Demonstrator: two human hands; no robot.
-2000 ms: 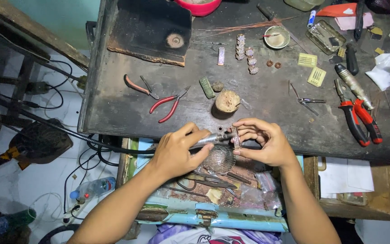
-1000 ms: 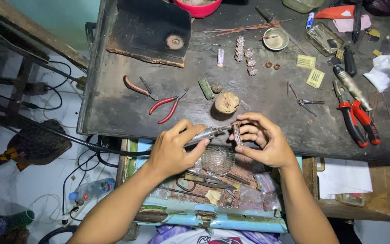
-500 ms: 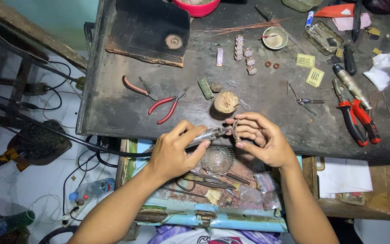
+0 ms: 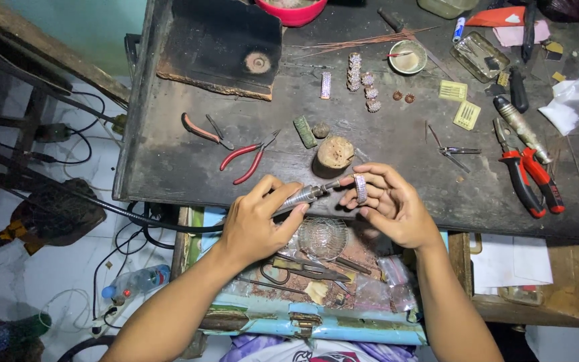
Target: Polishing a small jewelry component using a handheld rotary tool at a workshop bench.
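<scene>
Silver-grey rotary tool (image 4: 301,197) in the left hand (image 4: 257,224), and the right hand (image 4: 389,204) pinches a pale, sparkly silver ring (image 4: 360,188) studded in rows, all over a dark charcoal desk (image 4: 397,141) that is scuffed and dusty. Red-handled pliers (image 4: 248,159) lie beside an orange-brown-handled pair (image 4: 204,131), with bigger red-and-black pliers (image 4: 534,177) off right, a tan wooden stump (image 4: 334,153) and a green ridged block (image 4: 305,131) between. Up top there's a pink-red bowl (image 4: 292,9), a scorched black board (image 4: 226,47) with a pale ring mark, yellow cards (image 4: 460,102), and below sits a clear patterned glass dish (image 4: 322,236) in a light-blue drawer (image 4: 303,312).
</scene>
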